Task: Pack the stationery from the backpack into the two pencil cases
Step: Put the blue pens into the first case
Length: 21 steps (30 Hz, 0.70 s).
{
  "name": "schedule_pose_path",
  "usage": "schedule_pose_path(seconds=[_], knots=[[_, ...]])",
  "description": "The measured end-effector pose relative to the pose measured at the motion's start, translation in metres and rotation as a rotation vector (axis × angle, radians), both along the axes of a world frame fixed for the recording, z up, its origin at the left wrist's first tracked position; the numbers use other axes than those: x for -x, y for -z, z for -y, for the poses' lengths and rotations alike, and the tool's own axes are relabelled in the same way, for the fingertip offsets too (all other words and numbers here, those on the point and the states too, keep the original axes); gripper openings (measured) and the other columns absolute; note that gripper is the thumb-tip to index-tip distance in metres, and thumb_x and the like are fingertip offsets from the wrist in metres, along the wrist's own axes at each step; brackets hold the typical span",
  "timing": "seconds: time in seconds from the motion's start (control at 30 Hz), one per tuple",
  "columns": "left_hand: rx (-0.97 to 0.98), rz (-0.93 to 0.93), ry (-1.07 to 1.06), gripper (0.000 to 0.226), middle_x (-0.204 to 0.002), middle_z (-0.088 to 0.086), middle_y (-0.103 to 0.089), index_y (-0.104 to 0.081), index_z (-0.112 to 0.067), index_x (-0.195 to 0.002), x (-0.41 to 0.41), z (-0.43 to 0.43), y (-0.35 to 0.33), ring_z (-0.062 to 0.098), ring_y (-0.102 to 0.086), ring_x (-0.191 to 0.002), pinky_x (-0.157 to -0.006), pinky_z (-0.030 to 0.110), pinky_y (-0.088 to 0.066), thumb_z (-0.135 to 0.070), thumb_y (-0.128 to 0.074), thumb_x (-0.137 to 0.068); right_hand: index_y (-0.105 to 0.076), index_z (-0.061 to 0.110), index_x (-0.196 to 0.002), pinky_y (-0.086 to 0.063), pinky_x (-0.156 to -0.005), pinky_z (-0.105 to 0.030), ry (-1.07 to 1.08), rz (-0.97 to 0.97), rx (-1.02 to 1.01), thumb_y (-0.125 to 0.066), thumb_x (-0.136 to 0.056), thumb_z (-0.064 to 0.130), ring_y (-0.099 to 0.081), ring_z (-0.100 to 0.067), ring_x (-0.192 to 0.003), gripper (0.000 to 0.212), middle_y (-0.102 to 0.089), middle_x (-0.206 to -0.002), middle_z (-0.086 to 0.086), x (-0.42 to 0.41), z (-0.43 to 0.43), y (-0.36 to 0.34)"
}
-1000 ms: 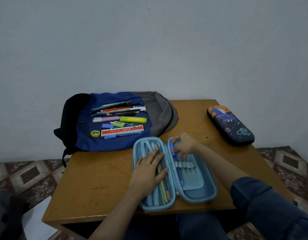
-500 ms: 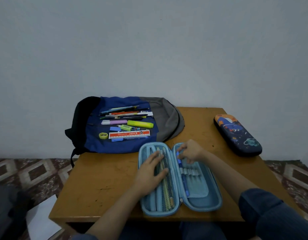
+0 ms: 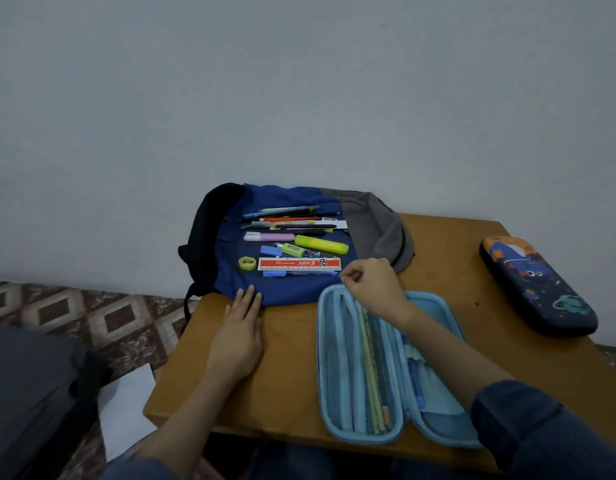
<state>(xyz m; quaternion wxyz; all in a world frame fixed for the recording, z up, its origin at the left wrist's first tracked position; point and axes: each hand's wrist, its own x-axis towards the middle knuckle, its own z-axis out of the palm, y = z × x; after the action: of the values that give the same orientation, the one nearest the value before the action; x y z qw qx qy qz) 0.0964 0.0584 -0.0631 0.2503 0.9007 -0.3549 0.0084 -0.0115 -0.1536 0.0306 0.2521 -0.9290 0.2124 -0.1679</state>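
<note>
Your left hand (image 3: 238,336) lies flat on the bench (image 3: 292,372), grip wide; your right hand (image 3: 370,283) curls narrow at the pencil case's (image 3: 321,355) twelve o'clock, contents hidden.

right sleeve (image 3: 542,431): dark blue, perhaps denim | left sleeve (image 3: 138,471): same dark blue

I see bare brown wooden tabletop (image 3: 292,358) between the flat left hand (image 3: 239,337) and the open light-blue zip pencil case (image 3: 322,358). A second lane runs right of it, before the dark-blue printed hard case (image 3: 538,289). The blue-and-grey fabric backpack (image 3: 375,220) blocks the far-left side.
</note>
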Motion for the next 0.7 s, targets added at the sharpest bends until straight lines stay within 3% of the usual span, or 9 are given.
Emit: schedule_pose_path(seconds=[0.1, 0.17, 0.33, 0.47, 0.7], knots=[[0.014, -0.004, -0.002, 0.050, -0.157, -0.003, -0.010, -0.022, -0.013, -0.147, -0.001, 0.000, 0.000, 0.002, 0.007, -0.137, -0.113, 0.021, 0.004, -0.031, -0.023, -0.101, -0.073, 0.007, -0.094, -0.054, -0.074, -0.033, -0.020, 0.012, 0.043, -0.056, -0.087, 0.013, -0.065, -0.023, -0.083, 0.019, -0.073, -0.086, -0.009, -0.020, -0.013, 0.003], [0.034, -0.016, -0.007, 0.057, -0.156, -0.005, -0.011, -0.024, -0.014, -0.146, -0.001, -0.001, -0.001, -0.001, 0.006, -0.135, -0.113, 0.020, 0.001, -0.041, -0.018, -0.097, -0.071, 0.009, -0.100, -0.053, -0.079, -0.034, -0.051, -0.024, 0.064, -0.056, -0.088, 0.013, -0.063, -0.023, -0.094, 0.021, -0.072, -0.098, -0.007, -0.036, -0.021, 0.007], [0.055, -0.034, -0.029, 0.062, -0.155, -0.008, -0.014, -0.027, -0.018, -0.146, -0.001, -0.001, -0.003, -0.002, 0.005, -0.135, -0.118, 0.026, -0.012, -0.044, -0.015, -0.091, -0.055, 0.014, -0.127, -0.039, -0.096, -0.039, -0.120, -0.249, 0.247, -0.054, -0.091, 0.022, -0.042, -0.027, -0.123, 0.037, -0.054, -0.130, -0.003, -0.067, -0.032, 0.024], [0.022, -0.037, -0.031, 0.050, -0.156, -0.009, -0.010, -0.023, -0.021, -0.147, 0.000, -0.001, -0.004, -0.004, 0.008, -0.134, -0.118, 0.025, -0.014, -0.040, -0.025, -0.100, -0.050, 0.012, -0.129, -0.041, -0.093, -0.040, -0.120, -0.304, 0.330, -0.053, -0.092, 0.020, -0.038, -0.028, -0.124, 0.038, -0.048, -0.132, -0.004, -0.079, -0.031, 0.031], [0.009, -0.043, -0.033, 0.052, -0.156, -0.009, -0.010, -0.023, -0.022, -0.147, 0.000, 0.000, -0.005, -0.003, 0.005, -0.136, -0.117, 0.029, -0.020, -0.040, -0.029, -0.099, -0.055, 0.010, -0.124, -0.045, -0.088, -0.036, -0.118, -0.340, 0.403, -0.051, -0.095, 0.020, -0.045, -0.028, -0.118, 0.032, -0.053, -0.127, -0.009, -0.085, -0.030, 0.036]])
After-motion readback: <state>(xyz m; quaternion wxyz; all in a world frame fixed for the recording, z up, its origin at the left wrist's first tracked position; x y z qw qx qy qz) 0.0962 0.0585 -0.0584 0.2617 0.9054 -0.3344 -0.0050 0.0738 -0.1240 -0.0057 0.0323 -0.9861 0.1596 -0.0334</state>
